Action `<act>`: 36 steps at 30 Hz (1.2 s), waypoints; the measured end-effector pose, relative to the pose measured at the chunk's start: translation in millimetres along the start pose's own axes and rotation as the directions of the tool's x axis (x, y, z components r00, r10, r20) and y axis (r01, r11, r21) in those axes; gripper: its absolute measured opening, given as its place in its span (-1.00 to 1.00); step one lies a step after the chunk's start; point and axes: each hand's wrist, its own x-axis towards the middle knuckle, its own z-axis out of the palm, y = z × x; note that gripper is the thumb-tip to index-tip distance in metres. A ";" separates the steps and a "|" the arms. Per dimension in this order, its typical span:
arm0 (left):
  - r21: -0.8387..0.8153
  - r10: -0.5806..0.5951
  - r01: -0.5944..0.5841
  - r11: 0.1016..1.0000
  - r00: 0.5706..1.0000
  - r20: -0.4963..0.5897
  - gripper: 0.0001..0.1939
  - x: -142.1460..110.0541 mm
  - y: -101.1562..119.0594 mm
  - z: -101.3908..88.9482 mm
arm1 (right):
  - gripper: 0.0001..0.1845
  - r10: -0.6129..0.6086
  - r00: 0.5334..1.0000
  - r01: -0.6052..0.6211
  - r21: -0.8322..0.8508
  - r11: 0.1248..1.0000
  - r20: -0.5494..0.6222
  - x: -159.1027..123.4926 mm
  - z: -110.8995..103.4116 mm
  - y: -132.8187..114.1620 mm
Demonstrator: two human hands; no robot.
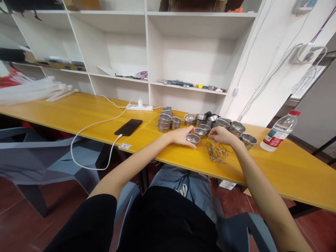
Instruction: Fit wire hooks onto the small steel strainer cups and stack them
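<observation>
My left hand (182, 135) is curled around a small round metal cup (193, 139), its open top facing up near the table's front edge. My right hand (221, 134) is closed in a pinch just right of it, with what looks like a thin piece of wire at the fingertips. Below that hand lies a tangled pile of thin bent metal wires (217, 153). Several more perforated metal cups (237, 128) stand behind both hands, some stacked. Another stack of such cups (165, 120) is left of my left hand.
A black phone (128, 127) with a white charging cable lies left on the yellow table (90, 115). A power strip (139, 107) sits behind it. At the right stands a water bottle (279, 132) with a red cap. White shelves (194, 56) rise along the back.
</observation>
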 end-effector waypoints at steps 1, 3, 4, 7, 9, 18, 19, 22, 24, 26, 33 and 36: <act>0.003 -0.004 0.004 1.000 1.000 0.004 -0.15 0.1 -0.9 0.4 | -0.85 -0.007 1.000 0.007 0.015 1.000 0.020 -0.7 1.2 -2.0; 0.017 -0.010 0.010 1.000 1.000 0.006 -0.15 0.1 -1.8 1.0 | -0.87 -0.035 0.997 0.033 0.045 0.998 0.062 -2.9 2.9 -7.2; 0.025 -0.009 0.009 1.000 1.000 0.002 -0.15 0.0 -1.7 1.1 | -0.88 -0.054 0.995 0.049 0.058 0.997 0.079 -4.1 3.3 -10.0; 0.046 0.004 -0.004 0.999 1.000 -0.006 -0.16 -0.3 -0.5 0.5 | -0.88 -0.131 0.985 0.125 0.061 0.990 0.116 -6.4 3.3 -16.2; 0.050 0.010 -0.010 0.999 1.000 -0.004 -0.16 -0.3 0.5 -0.2 | -0.88 -0.168 0.977 0.165 0.038 0.986 0.132 -6.3 3.2 -17.4; 0.049 0.080 -0.076 0.996 0.993 -0.087 -0.29 0.6 3.5 2.4 | -0.89 -0.153 0.964 0.166 -0.041 0.985 0.217 -2.5 7.2 -11.4; 0.053 0.095 -0.090 0.995 0.990 -0.104 -0.30 0.5 4.1 2.4 | -0.89 -0.154 0.965 0.169 -0.055 0.984 0.213 -2.7 7.1 -11.8; 0.074 0.121 -0.111 0.991 0.983 -0.140 -0.31 -0.1 5.5 1.2 | -0.90 -0.189 0.969 0.206 -0.098 0.974 0.156 -2.9 5.7 -13.0; 0.090 0.121 -0.109 0.990 0.982 -0.143 -0.31 -0.5 5.8 0.6 | -0.90 -0.215 0.971 0.227 -0.120 0.966 0.104 -2.9 3.9 -12.8; 0.103 0.121 -0.108 0.989 0.984 -0.132 -0.31 -0.6 5.3 0.6 | -0.89 -0.221 0.973 0.228 -0.109 0.968 0.070 -3.1 1.6 -11.6; 0.137 0.173 -0.152 0.979 0.972 -0.159 -0.35 -0.6 2.6 1.4 | -0.77 -0.220 0.975 0.220 0.106 0.970 -0.012 -9.5 -3.7 -11.3; 0.129 0.181 -0.158 0.979 0.966 -0.185 -0.35 -1.2 2.5 1.0 | -0.71 -0.198 0.980 0.195 0.229 0.954 -0.012 -13.2 -3.7 -15.5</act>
